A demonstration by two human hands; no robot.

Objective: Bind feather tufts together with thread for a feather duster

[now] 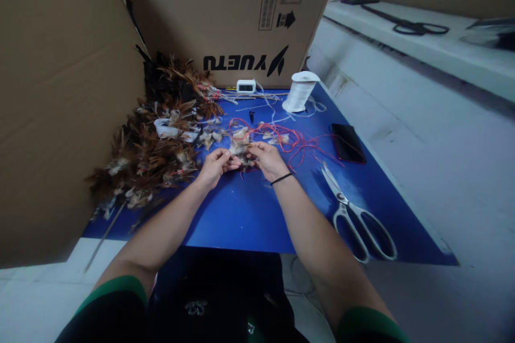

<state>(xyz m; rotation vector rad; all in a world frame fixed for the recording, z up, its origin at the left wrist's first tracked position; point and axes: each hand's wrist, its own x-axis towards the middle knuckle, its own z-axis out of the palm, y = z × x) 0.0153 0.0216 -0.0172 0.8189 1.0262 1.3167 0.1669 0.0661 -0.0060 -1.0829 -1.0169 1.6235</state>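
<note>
Between my two hands, above the blue tabletop (241, 220), is a small tuft of grey and cream feathers (240, 148). My left hand (216, 168) pinches its left side, thumb against fingers. From the right, my right hand (267, 159) grips the same tuft, with a dark band on that wrist. Just behind my hands lie tangled red strings (295, 139) and a few pale feather bits (211, 139). A big heap of brown feathers (148, 153) spreads to the left of my left hand. Silver scissors (350, 206) lie partly spread, right of my right forearm.
A white spool (300, 91) stands at the back right, near a small white device (245, 86). A black phone-like object (348, 143) lies at the right edge. Cardboard (177, 16) walls the back and left. Dark scissors (420, 28) rest on a ledge.
</note>
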